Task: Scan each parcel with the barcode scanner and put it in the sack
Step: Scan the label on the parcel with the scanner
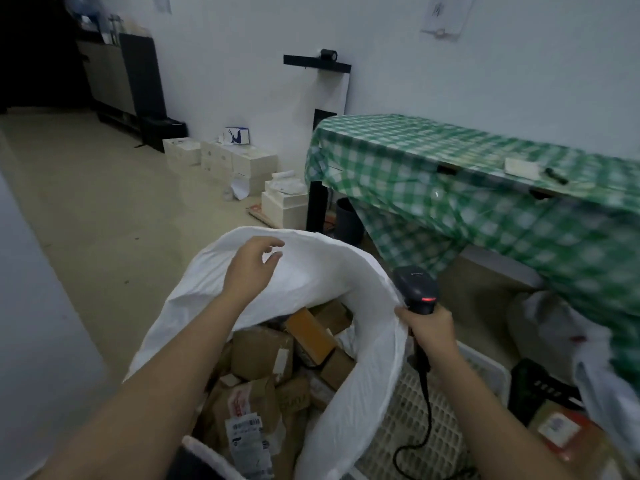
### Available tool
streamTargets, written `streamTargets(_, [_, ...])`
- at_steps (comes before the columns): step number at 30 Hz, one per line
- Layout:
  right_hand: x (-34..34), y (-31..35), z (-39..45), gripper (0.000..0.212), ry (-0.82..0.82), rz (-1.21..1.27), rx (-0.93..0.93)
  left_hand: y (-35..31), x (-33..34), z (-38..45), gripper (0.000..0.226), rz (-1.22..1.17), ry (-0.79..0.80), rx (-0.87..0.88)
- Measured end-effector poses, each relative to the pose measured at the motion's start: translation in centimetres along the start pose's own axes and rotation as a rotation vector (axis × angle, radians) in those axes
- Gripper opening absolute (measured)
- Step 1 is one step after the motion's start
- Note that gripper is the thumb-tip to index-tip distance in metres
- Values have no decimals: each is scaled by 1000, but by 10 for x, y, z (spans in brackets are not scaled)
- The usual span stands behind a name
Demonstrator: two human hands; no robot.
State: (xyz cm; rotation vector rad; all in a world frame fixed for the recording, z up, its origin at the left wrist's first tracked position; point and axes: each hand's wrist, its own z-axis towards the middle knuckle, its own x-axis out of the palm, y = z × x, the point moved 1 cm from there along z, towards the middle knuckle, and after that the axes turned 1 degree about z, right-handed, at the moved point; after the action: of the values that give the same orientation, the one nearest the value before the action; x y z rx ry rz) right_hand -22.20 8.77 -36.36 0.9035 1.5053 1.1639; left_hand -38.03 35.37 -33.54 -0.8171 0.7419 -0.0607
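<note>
green-and-white checked cloth drapes the counter [450,174] at right. white woven sack [322,282], mouth open, holds crumpled brown cardboard parcels [263,351] with printed labels. white perforated plastic crate [450,393] sits beside it. left hand [254,265] hovers over the sack rim, grip loose, holding nothing. right hand [431,329] grips the black barcode scanner [417,289] and pinches the sack edge.

A white woven sack [311,271] stands open in the near centre, its mouth gaping, filled with brown cardboard parcels [263,355] bearing white labels. At its right rim, a black corded barcode scanner [417,289] stands upright, red light glowing.
</note>
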Motion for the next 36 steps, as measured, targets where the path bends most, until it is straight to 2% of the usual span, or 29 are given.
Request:
streamTargets(4, [-49, -25, -24, 9, 7, 14, 27, -65, 41, -44, 22, -191, 95, 8])
streamTargets(10, [-132, -65, -72, 8, -50, 117, 137, -133, 116, -105, 22, -328, 363, 39])
streamTargets(13, [-175, -90, -95, 8, -125, 207, 178, -162, 152, -134, 22, -363, 470, 51])
streamTargets(19, [-252, -157, -119, 7, -392, 331, 293, -207, 237, -194, 28, -310, 743, 87])
streamTargets(22, [-273, -189, -118, 21, -520, 430, 358, -221, 283, -216, 32, -258, 817, 49])
streamTargets(26, [-290, -214, -108, 19, -618, 457, 395, -228, 339, -237, 36, -225, 916, -47])
streamTargets(31, [-299, -232, -103, 11, -566, 450, 414, -223, 379, -272, 37, -204, 1065, -23])
streamTargets(36, [-293, -249, -126, 12, -560, 466, 439, -197, 384, -321, 61, -59, 1244, 134])
